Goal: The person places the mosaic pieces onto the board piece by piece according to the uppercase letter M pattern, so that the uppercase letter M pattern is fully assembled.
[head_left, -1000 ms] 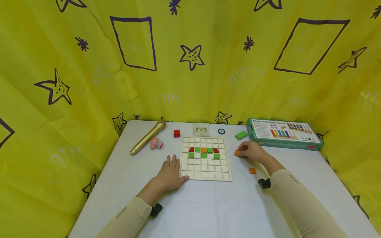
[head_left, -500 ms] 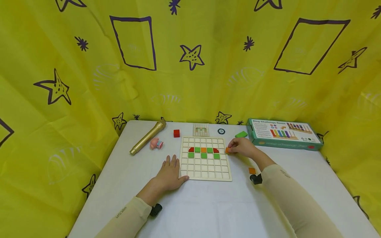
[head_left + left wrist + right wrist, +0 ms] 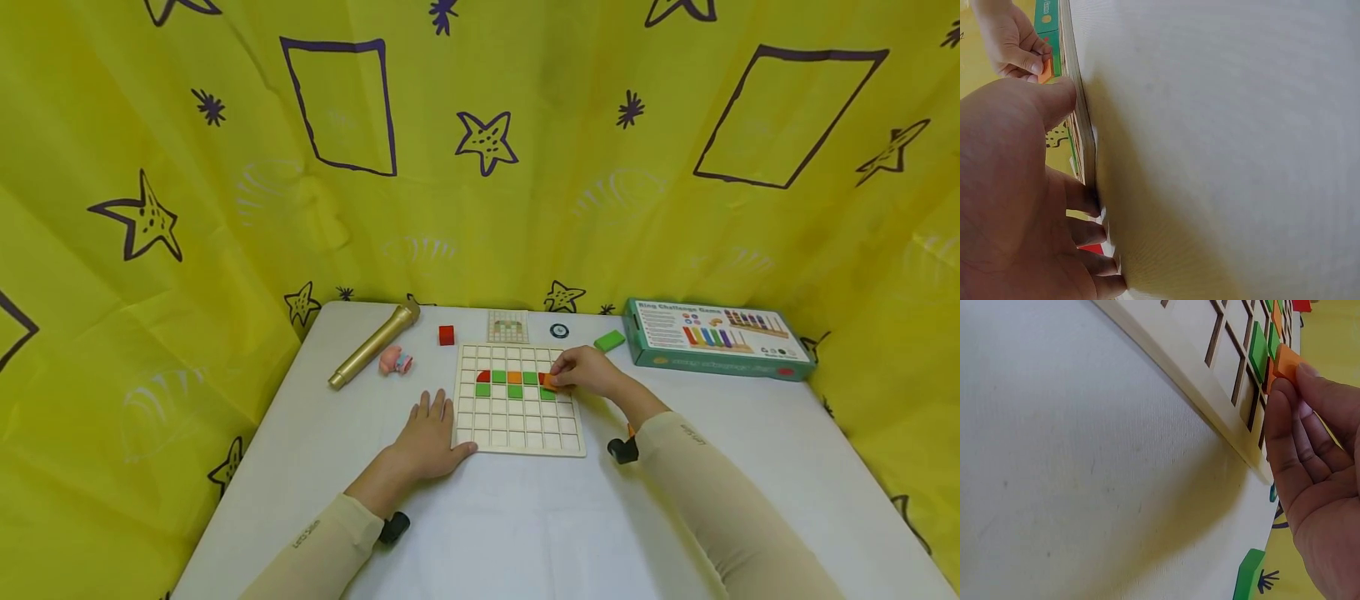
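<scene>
My right hand [image 3: 588,371] pinches an orange square tile [image 3: 1287,362] between thumb and fingertips, over the right part of the pale grid board [image 3: 517,442]. Below it on the board, a red tile and a green tile are partly covered. Other green tiles [image 3: 515,392], an orange tile [image 3: 514,377] and a rounded red tile [image 3: 483,377] sit in the grid's cells. At the board's left side my left hand [image 3: 423,437] rests on the table, fingers straight and spread; its thumb [image 3: 1060,100] touches the board edge. Another orange tile [image 3: 632,431] is nearly hidden by the right forearm.
Behind the board lie a small pattern card [image 3: 507,327], a round dial [image 3: 559,331] and a green block [image 3: 610,340]. A teal game box [image 3: 716,337] stands back right. Leftward are a red cube [image 3: 446,335], a pink figurine [image 3: 395,360] and a gold microphone [image 3: 375,344].
My right hand has carried the orange tile leftward from the table beside the board to above its right columns. The left hand has stayed in place.
</scene>
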The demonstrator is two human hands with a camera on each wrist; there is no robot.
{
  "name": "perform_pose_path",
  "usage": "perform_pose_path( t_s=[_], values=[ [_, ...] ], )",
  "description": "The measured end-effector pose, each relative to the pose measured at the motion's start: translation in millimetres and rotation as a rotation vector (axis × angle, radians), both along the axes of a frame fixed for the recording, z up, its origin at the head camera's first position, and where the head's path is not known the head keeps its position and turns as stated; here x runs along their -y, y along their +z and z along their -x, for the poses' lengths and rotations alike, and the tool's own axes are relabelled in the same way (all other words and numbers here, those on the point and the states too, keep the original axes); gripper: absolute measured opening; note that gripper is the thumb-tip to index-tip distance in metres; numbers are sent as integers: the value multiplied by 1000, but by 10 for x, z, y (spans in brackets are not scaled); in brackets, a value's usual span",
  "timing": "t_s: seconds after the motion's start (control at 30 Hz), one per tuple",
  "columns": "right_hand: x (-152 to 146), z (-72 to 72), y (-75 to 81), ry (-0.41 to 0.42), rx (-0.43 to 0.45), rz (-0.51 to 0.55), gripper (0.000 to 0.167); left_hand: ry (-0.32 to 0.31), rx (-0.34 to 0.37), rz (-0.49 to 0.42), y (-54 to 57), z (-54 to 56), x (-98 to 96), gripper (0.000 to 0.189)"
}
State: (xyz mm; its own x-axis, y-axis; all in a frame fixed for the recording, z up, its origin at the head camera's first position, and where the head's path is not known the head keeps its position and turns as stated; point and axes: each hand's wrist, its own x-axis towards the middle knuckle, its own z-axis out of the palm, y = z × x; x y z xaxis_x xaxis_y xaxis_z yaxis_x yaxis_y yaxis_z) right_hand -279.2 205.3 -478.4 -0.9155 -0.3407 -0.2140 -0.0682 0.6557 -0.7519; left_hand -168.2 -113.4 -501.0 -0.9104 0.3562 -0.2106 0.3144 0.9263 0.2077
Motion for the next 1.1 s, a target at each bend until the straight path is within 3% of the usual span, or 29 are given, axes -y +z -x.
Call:
perform_pose_path(
  t_s=[0.47,1.1],
  values=[
    [197,0,16,47,8,1,10,-5,-1,6,-19,13,6,94],
    [473,4,5,78,109,87,7,1,7,-9,9,11,0,94]
  ],
)
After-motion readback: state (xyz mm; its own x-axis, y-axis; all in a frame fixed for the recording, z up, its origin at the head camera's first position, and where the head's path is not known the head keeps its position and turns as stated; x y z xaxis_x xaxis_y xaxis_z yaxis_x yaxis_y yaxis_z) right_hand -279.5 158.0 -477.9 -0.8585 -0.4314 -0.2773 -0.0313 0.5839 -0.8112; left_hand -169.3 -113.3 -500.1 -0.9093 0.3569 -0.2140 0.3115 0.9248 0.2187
